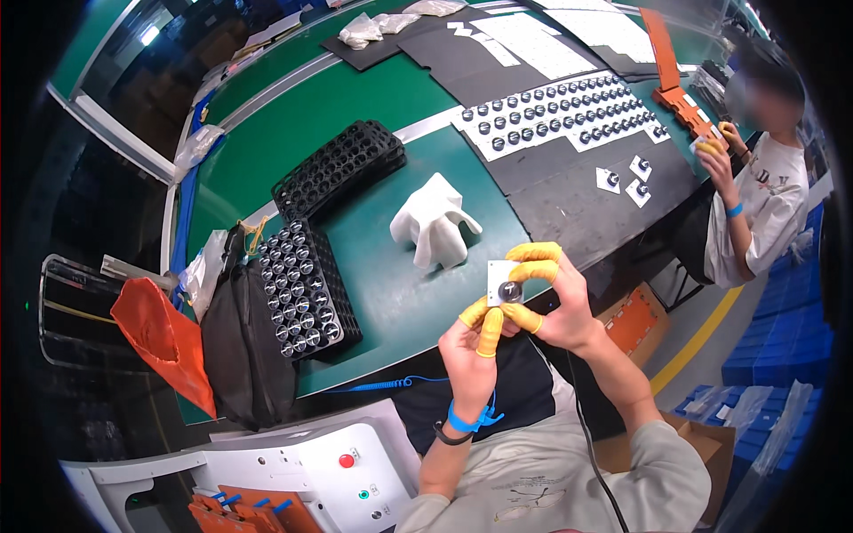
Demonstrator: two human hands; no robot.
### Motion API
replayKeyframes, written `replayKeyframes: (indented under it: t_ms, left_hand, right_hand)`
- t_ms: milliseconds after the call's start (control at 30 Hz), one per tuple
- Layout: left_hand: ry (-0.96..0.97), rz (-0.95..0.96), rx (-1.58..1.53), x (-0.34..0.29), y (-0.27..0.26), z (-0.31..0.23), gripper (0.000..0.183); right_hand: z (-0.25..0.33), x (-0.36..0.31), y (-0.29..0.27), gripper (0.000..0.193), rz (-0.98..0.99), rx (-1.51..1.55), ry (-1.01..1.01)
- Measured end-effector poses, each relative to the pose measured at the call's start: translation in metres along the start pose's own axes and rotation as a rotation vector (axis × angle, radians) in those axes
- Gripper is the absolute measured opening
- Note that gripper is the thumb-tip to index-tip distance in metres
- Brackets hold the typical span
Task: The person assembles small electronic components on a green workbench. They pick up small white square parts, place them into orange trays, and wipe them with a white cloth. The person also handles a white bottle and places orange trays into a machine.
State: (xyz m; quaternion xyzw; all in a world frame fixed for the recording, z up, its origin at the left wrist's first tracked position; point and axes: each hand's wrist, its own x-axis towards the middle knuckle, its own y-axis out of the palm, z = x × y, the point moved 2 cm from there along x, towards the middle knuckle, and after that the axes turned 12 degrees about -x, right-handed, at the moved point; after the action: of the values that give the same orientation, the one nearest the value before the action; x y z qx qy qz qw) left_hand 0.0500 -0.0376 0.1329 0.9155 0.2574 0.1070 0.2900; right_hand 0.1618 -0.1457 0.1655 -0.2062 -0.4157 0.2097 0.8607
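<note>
Both my hands, with yellow finger cots on several fingertips, hold one small white square plate [495, 274] over the table's near edge. A round, dark, glossy lens-like part [510, 291] sits on the plate. My right hand [567, 311] grips it from the right side, thumb below and fingers above. My left hand [471, 351] pinches its lower edge, fingers closed; their exact contact is partly hidden. Just beyond my hands a crumpled white cloth [435, 222] stands on the green table. Left of it is a black tray [333, 298] filled with rows of similar round parts.
Another black tray [338, 169] lies behind the full one. Rows of dark round parts on white sheets [498, 151] cover a black mat [560, 191]. At right a co-worker [764, 195] handles something small near orange trays [684, 111]. An orange bag [164, 333] hangs at the left edge.
</note>
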Motion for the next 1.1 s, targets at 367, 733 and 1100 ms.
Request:
replayKeyframes:
  t_ms: [367,733,1100]
  left_hand:
    - [0.085,-0.031,0.077,0.011,-0.03,-0.023,0.032]
    - [0.458,-0.137,0.948,0.1,-0.003,-0.066,0.072]
    - [0.285,0.003,0.528,0.152,-0.012,-0.029,0.034]
  right_hand:
    - [0.005,0.021,0.017,0.035,0.019,-0.013,0.009]
    - [-0.108,0.01,-0.037,0.029,0.057,-0.556,0.385]
    - [-0.115,0.003,-0.032,0.027,0.02,-0.479,0.39]
